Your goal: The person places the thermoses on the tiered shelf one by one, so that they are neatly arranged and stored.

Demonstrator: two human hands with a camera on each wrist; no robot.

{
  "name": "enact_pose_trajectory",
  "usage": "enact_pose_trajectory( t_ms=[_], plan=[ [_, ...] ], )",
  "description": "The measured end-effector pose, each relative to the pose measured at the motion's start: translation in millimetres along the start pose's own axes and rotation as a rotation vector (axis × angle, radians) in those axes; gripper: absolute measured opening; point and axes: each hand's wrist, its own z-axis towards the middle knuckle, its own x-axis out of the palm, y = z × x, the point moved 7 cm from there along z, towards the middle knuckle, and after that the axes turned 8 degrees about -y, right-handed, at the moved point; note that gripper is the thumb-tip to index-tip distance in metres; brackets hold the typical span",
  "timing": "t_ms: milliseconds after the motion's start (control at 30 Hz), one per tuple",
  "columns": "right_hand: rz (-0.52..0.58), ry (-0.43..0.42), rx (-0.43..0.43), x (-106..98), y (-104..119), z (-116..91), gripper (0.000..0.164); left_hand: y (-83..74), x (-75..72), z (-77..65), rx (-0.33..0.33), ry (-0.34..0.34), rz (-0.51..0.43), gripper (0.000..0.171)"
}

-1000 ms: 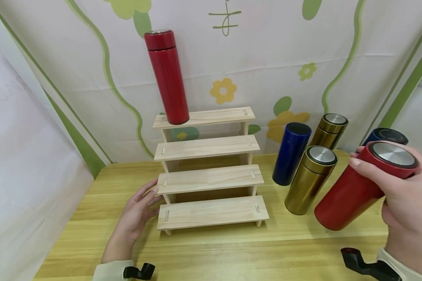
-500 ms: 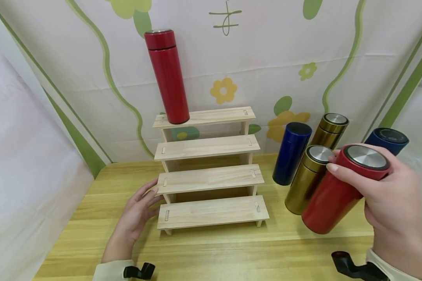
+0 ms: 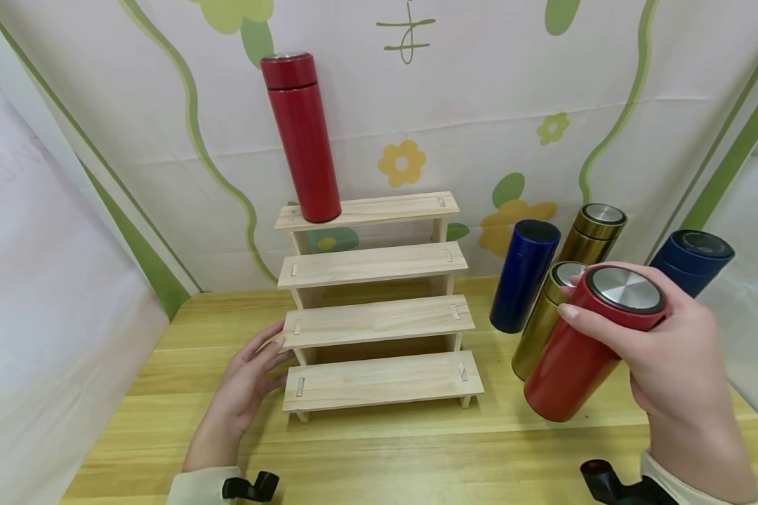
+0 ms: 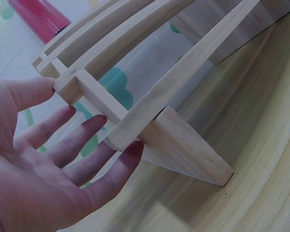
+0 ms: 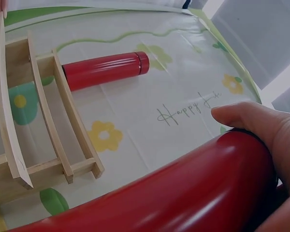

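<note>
My right hand (image 3: pixel 676 344) grips a red thermos flask (image 3: pixel 571 372) round its upper part, tilted, to the right of the wooden step shelf (image 3: pixel 382 382). In the right wrist view the held flask (image 5: pixel 164 193) fills the lower part, with the thumb near its top end. My left hand (image 3: pixel 246 386) rests against the left side of the shelf, its fingers spread and lightly bent; in the left wrist view fingertips (image 4: pixel 133 147) touch the board ends. A second red thermos flask (image 3: pixel 303 140) stands at the left end of the top board.
Behind the held flask stand a gold flask (image 3: pixel 533 337), partly hidden, another gold flask (image 3: pixel 596 228), a blue flask (image 3: pixel 523 277) and a dark blue flask (image 3: pixel 691 263). A printed flower curtain (image 3: pixel 480 105) hangs close behind the wooden table (image 3: pixel 385 463).
My right hand has carried the red thermos flask leftward and slightly down, in front of the nearer gold flask. The left hand and the shelf have stayed in place.
</note>
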Motion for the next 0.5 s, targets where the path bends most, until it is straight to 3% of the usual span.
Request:
enact_pose_trajectory(
  t_ms=[233, 500],
  plan=[
    [0.006, 0.012, 0.001, 3.7, -0.8, 0.7, 0.058, -0.3, 0.4, -0.1, -0.001, 0.003, -0.007, 0.058],
    [0.049, 0.063, -0.021, 18.2, 16.3, 8.9, 0.058, 0.3, 1.4, -1.0, -0.009, 0.000, 0.001, 0.057]
  ],
)
